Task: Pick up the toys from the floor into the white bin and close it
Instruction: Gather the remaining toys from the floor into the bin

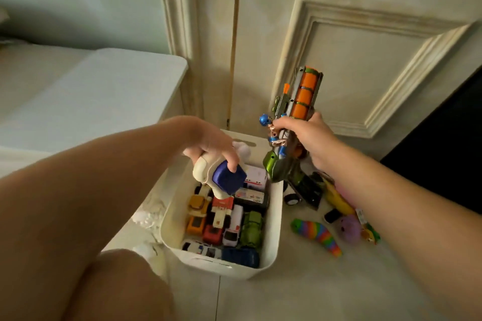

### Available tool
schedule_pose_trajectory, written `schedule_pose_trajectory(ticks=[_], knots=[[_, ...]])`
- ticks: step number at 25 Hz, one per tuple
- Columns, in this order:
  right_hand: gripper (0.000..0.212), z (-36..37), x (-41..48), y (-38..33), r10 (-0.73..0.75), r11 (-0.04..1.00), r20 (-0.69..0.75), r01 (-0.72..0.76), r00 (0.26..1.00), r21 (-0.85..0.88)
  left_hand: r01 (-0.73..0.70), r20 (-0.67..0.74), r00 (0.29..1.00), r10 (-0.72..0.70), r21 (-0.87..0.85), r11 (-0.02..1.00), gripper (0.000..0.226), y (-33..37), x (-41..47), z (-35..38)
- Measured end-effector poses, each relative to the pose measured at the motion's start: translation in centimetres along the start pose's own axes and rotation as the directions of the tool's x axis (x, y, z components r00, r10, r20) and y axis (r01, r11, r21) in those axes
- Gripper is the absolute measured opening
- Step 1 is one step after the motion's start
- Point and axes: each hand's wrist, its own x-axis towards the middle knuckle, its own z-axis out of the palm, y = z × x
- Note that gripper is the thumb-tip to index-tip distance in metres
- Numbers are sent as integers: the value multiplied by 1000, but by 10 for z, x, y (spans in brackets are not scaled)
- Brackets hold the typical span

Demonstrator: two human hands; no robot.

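The left hand [208,143] hung over the far end of the white bin [276,216], its fingers curled down round a cream toy [202,171] with a dark blue block [229,180] on its front; one fingertip pressed on the top of that block. The toy was held in the air just above the bin's contents, tilted downward.

The right hand [305,133] was raised beside the bin's far right corner, wrapped round the middle of a toy blaster [303,96] with an orange barrel and a green grip, standing nearly upright. A small blue figure [266,120] with copper-coloured wire lay against the same fingers; whether it was pinched or only caught there could not be told.

The bin stood open on the pale floor [313,289], packed with toy cars [224,224]: yellow, orange, red, green, blue and white ones. A white vehicle [257,180] with red markings and a dark one beside it carried printing on their sides, too blurred to read.

Right of the bin, on the floor under the right forearm, lay a green truck [305,187], a yellow banana-shaped toy [337,199], a rainbow slug [317,236] and a purple soft toy [348,228], close together. A panelled door [365,60] stood behind them
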Motion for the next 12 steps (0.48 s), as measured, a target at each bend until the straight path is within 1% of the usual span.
schedule_pose_trajectory(ticks=[2,4,5,7,9,10,12], knots=[[62,19,1,19,57,977,-18,-53,998,205,25,-2,1000,-25,144,989,61,-2,-8,6],[69,34,4,46,115,906,26,-116,993,406,23,0,1000,-23,247,969,65,-16,-6,13],[70,42,4,60,151,879,56,-160,987,449,19,-10,1000,-17,300,954,66,-28,-3,16],[75,52,7,83,229,842,98,-248,968,478,13,-27,1000,-2,416,909,73,-54,4,20],[80,60,13,99,271,815,120,-294,955,499,-3,-35,999,26,532,847,83,-79,15,27],[83,64,17,103,286,807,135,-314,949,500,-19,-37,998,48,565,825,86,-91,24,31],[91,69,26,111,330,819,143,-358,933,448,-70,-30,994,107,578,813,90,-109,43,39]])
